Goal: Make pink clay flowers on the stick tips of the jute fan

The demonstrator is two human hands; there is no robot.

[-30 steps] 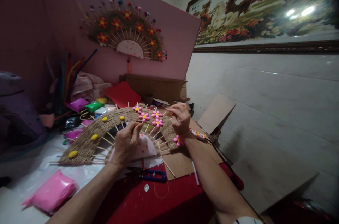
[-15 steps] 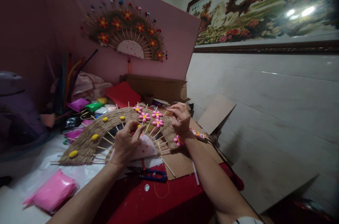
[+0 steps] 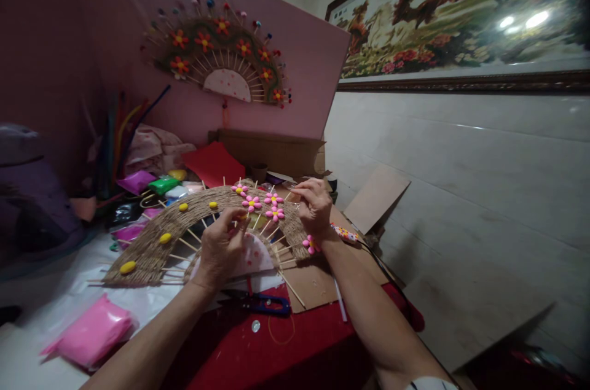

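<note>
A half-round fan (image 3: 152, 249) of woven jute and wooden sticks lies on the table, with pink flowers (image 3: 275, 213) near its top and yellow dots (image 3: 128, 266) along its left side. My left hand (image 3: 220, 250) rests on the fan's white centre, fingers pinched at the arc's inner edge on a small yellow piece (image 3: 242, 216). My right hand (image 3: 316, 209) is closed in a pinch on the fan's upper right rim, beside the flowers. Another pink flower (image 3: 310, 244) sits just below that wrist.
Blue scissors (image 3: 266, 304) lie on the red cloth (image 3: 286, 347) in front of the fan. A pink clay bag (image 3: 92, 331) sits at the lower left, with green (image 3: 162, 185) and purple packs behind. A finished fan (image 3: 221, 55) hangs on the pink board. Cardboard (image 3: 375, 193) leans at the right.
My left fingers have crept up from the white centre to the arc's inner edge. The right hand and the fan have stayed put.
</note>
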